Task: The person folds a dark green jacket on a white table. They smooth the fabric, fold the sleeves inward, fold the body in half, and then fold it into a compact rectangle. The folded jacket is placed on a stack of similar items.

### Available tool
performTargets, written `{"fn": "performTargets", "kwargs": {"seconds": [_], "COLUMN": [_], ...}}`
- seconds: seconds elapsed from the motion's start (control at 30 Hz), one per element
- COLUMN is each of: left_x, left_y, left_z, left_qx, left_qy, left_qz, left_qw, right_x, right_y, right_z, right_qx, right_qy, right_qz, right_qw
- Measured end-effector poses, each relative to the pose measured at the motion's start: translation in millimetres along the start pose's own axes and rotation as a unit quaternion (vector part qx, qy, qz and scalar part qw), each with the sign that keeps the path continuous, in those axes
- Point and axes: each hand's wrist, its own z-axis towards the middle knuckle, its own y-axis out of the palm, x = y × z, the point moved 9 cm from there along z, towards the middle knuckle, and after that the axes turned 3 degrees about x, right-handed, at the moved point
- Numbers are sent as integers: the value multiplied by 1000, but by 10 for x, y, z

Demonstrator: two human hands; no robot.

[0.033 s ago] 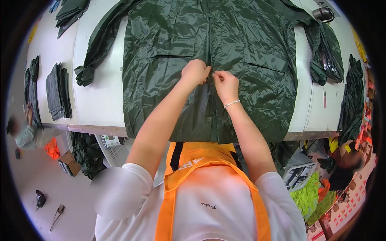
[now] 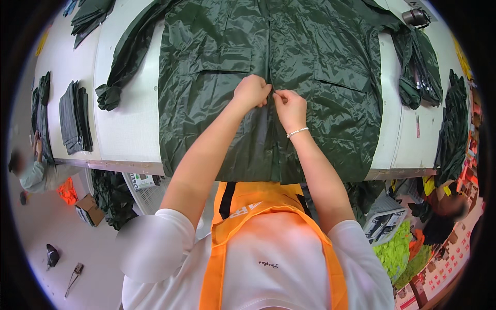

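Observation:
A shiny dark green jacket (image 2: 212, 119) lies spread front up in front of me, its hem at the near edge of the table. Two flap pockets cross its front, and a long front opening runs down the middle. At that opening, about halfway up, my left hand (image 2: 251, 92) is closed, thumb and fingers pinching the left front edge. Just right of it, my right hand (image 2: 290, 109), with a beaded bracelet at the wrist, pinches the facing right edge. The fingertips nearly meet. Whatever small fastening may lie between them is hidden.
The pale table (image 2: 129, 134) carries folded dark green garments (image 2: 75, 118) at left and more green garments (image 2: 426, 72) at right. A small red tool (image 2: 418, 126) lies at right. Below stand white baskets (image 2: 383, 221). Other people are at both far sides.

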Motion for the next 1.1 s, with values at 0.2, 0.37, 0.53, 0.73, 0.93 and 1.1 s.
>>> {"fn": "performTargets", "kwargs": {"seconds": [0.2, 0.37, 0.53, 0.73, 0.93, 1.1], "left_x": [-100, 37, 109, -256, -475, -378], "left_y": [174, 100, -64, 526, 854, 904], "left_z": [-7, -45, -252, -1286, -1371, -1460], "left_qx": [-38, -3, 148, 6, -82, -68], "left_qy": [32, 56, 144, 30, -20, 3], "left_qz": [-291, -276, -175, 171, 4, -93], "left_qw": [955, 959, 963, 985, 996, 993], "right_x": [229, 307, 159, 293, 371, 5], "right_y": [177, 189, 132, -305, -651, -611], "right_z": [-21, 30, 152, -533, -1664, -1752], "right_qx": [-78, -56, -26, -156, -122, -25], "right_qy": [116, 117, 82, 76, 158, 63], "right_qz": [103, 116, 14, -39, 32, -26], "right_qw": [985, 985, 996, 984, 979, 997]}}
